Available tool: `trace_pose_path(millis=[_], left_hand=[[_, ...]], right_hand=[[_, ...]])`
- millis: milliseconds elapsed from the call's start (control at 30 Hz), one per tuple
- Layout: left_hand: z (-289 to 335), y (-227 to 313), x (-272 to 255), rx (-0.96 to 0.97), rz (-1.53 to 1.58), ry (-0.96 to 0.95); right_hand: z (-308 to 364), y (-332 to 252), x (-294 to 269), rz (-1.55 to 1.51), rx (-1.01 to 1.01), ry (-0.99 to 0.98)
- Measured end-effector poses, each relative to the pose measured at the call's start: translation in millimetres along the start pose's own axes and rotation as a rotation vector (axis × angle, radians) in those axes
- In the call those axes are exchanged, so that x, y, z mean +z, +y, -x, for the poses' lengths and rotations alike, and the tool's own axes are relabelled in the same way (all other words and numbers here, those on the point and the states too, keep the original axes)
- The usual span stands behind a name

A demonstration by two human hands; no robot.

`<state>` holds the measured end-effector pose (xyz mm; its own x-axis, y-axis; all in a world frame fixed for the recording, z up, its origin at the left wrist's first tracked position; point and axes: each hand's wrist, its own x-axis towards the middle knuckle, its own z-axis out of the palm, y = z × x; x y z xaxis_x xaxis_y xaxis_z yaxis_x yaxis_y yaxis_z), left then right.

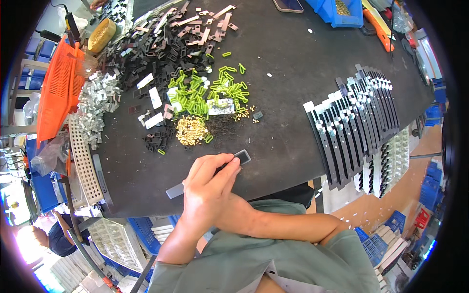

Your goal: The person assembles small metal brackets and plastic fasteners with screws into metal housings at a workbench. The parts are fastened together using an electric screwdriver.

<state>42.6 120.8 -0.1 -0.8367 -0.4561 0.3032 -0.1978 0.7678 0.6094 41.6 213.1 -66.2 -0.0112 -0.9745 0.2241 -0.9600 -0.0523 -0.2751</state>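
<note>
Both my hands are together over a slim dark strip with grey ends near the table's front edge. The fingers of my left hand are closed round the strip, thumb and fingertips pinching close to its right end. My right hand crosses in from the right and lies against the left one; its fingers are hidden behind it. Just beyond my hands is a heap of small brass-coloured pieces, and behind that a pile of lime-green oval loops.
Finished-looking black strips with white clips lie in a row at right. Black parts and clear-grey pieces are heaped at left, by an orange basket. A blue bin, orange-handled tool and phone lie at back.
</note>
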Motion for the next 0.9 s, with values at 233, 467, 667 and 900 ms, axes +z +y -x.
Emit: trace_pose_path(millis=[233, 467, 667, 900], left_hand=[[-6, -7, -12, 0.090, 0.033, -0.119], [15, -27, -63, -0.222, -0.012, -0.111], [57, -46, -66, -0.296, 0.234, 0.050], [64, -47, -60, -0.126, 0.111, 0.015]], right_hand=[[-7, 3, 0, -0.361, 0.022, 0.008], [-6, 14, -36, -0.155, -0.039, -0.036], [-16, 14, -43, -0.485, 0.020, 0.120], [-5, 16, -60, -0.432, -0.015, 0.284]])
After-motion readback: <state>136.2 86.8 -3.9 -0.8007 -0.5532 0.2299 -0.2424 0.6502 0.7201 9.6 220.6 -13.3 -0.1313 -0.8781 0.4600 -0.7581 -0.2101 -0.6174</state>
